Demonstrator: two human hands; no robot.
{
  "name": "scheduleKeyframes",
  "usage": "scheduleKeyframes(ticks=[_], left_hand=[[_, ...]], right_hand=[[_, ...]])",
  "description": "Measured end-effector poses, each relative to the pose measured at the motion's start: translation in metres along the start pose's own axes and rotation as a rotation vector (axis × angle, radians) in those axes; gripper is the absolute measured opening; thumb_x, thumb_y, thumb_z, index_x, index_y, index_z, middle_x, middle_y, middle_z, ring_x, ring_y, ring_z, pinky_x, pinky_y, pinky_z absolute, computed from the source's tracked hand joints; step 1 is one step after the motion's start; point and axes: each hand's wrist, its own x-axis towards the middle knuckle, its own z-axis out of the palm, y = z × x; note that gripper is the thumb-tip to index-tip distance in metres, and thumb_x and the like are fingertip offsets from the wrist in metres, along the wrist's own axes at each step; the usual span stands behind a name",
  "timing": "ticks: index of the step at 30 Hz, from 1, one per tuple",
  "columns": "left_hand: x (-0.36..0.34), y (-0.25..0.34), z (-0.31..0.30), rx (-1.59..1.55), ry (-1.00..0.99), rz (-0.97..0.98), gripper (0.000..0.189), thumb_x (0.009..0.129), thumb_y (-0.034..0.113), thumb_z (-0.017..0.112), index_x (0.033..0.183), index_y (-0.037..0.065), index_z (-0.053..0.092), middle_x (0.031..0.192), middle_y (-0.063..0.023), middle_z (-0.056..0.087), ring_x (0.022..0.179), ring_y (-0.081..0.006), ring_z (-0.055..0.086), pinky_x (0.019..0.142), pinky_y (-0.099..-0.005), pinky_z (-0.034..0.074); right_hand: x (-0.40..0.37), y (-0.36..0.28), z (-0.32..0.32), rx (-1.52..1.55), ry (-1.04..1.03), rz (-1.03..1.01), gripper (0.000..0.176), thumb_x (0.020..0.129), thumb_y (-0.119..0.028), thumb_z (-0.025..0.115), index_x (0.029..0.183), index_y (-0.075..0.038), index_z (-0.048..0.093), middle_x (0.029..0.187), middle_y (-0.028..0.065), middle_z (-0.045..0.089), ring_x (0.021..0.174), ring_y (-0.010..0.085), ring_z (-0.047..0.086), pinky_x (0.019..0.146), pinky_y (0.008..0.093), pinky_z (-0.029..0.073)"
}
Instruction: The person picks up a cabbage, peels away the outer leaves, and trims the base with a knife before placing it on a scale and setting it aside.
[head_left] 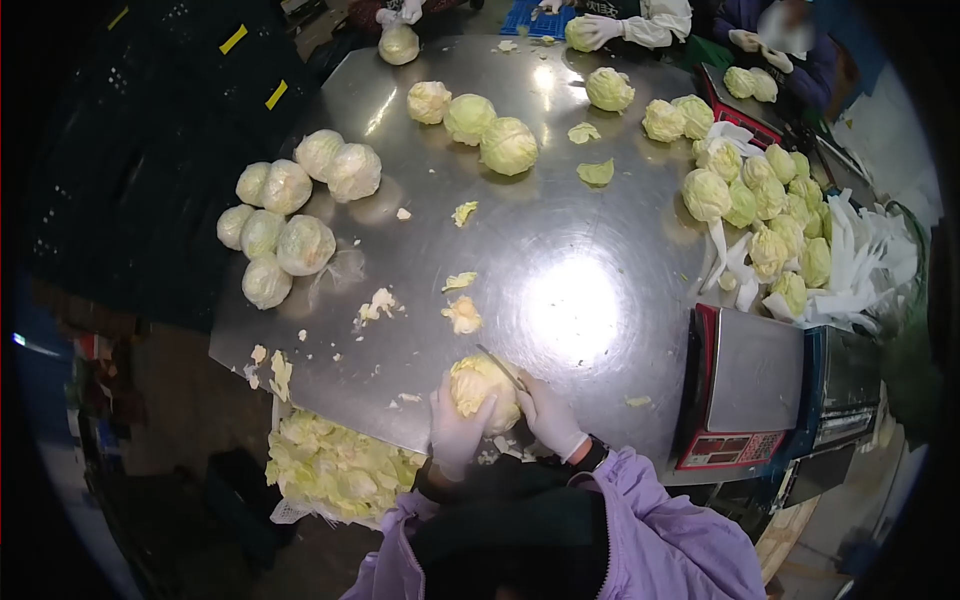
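A pale cabbage (478, 385) rests on the metal table close to my body. My left hand (458, 425), in a white glove, is wrapped round the cabbage's left side. In my gloved right hand (547, 417) is a knife (498, 366), its thin blade lying against the top right of the cabbage. The handle is mostly hidden by my fingers. Just beyond the cabbage lie a yellowish leaf piece (462, 315) and a smaller leaf scrap (460, 282). Small trimmings are scattered to the left.
Wrapped cabbages (306, 245) stand at the left, and bare ones (509, 146) toward the back. More cabbages (770, 205) are heaped at right, near a red scale (755, 370). A bin of leaves (335, 465) sits below the front-left edge. Co-workers' gloved hands (600, 32) are across the table (600, 400).
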Motion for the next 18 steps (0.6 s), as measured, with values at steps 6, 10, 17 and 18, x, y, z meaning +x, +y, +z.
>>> scheduleKeyframes(ticks=[6, 10, 17, 18], left_hand=[[0.002, -0.018, 0.001, -0.089, 0.030, 0.052, 0.079, 0.077, 0.030, 0.076, 0.136, -0.005, 0.037, 0.124, -0.0263, 0.043, 0.116, -0.0383, 0.047, 0.098, -0.0420, 0.040], [0.000, -0.004, -0.002, -0.038, 0.015, -0.003, 0.075, 0.079, 0.024, 0.076, 0.136, -0.006, 0.037, 0.126, -0.0244, 0.044, 0.119, -0.0342, 0.045, 0.102, -0.0406, 0.038], [0.005, -0.008, 0.006, 0.009, 0.045, 0.076, 0.075, 0.078, 0.031, 0.076, 0.133, -0.005, 0.040, 0.123, -0.0256, 0.044, 0.114, -0.0380, 0.048, 0.098, -0.0431, 0.040], [0.006, -0.009, 0.005, 0.013, 0.046, 0.083, 0.075, 0.078, 0.031, 0.076, 0.133, -0.005, 0.040, 0.123, -0.0256, 0.044, 0.114, -0.0380, 0.048, 0.098, -0.0431, 0.040]], right_hand=[[0.024, 0.049, -0.016, 0.062, 0.085, 0.137, 0.036, 0.096, -0.019, 0.047, 0.129, -0.006, 0.051, 0.100, 0.0218, 0.065, 0.091, 0.0367, 0.063, 0.081, 0.0402, 0.050], [0.011, -0.014, -0.036, -0.001, -0.082, 0.130, 0.042, 0.097, -0.023, 0.046, 0.135, -0.007, 0.044, 0.100, 0.0220, 0.065, 0.090, 0.0371, 0.064, 0.077, 0.0414, 0.050], [0.021, 0.009, -0.007, 0.052, -0.067, -0.017, 0.039, 0.096, -0.027, 0.048, 0.128, -0.005, 0.049, 0.105, 0.0246, 0.063, 0.096, 0.0412, 0.061, 0.081, 0.0414, 0.049], [0.024, 0.015, -0.004, 0.057, -0.062, -0.021, 0.039, 0.096, -0.027, 0.048, 0.128, -0.005, 0.049, 0.105, 0.0246, 0.063, 0.096, 0.0412, 0.061, 0.081, 0.0414, 0.049]])
